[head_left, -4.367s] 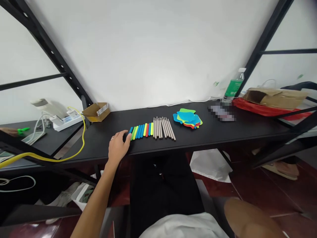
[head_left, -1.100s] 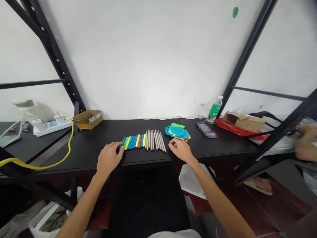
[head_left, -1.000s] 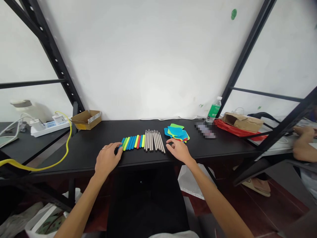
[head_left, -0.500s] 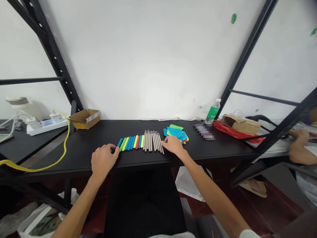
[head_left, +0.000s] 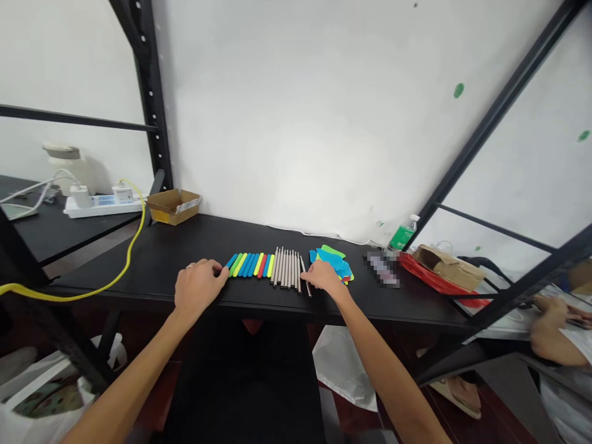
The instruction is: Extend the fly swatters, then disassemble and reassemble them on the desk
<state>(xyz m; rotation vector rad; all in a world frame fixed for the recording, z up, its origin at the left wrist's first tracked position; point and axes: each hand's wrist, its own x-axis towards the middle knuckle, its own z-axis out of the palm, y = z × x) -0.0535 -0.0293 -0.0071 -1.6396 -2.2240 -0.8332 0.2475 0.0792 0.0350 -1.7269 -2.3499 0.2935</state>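
Note:
A row of coloured sticks (head_left: 250, 265) and a row of plain wooden sticks (head_left: 287, 276) lie side by side on the black table (head_left: 139, 271). My left hand (head_left: 198, 287) rests on the table with loosely bent fingers, its fingertips at the left end of the coloured row, holding nothing. My right hand (head_left: 324, 280) has its fingertips pinched at the rightmost wooden stick (head_left: 304, 281), which lies slightly apart from the others. A pile of coloured cut-out shapes (head_left: 335, 261) sits just behind my right hand.
A small cardboard box (head_left: 174, 206), a power strip (head_left: 102, 205) and a yellow cable (head_left: 127, 262) are at the left. A green-labelled bottle (head_left: 403, 235), a cardboard box on red material (head_left: 443, 266) and another person's hand (head_left: 550, 330) are at the right. Black frame posts (head_left: 150, 105) flank the table.
My right hand came up to the table and slid left from the coloured shapes to the rightmost wooden stick. My left hand stayed at the coloured sticks. The camera tilted.

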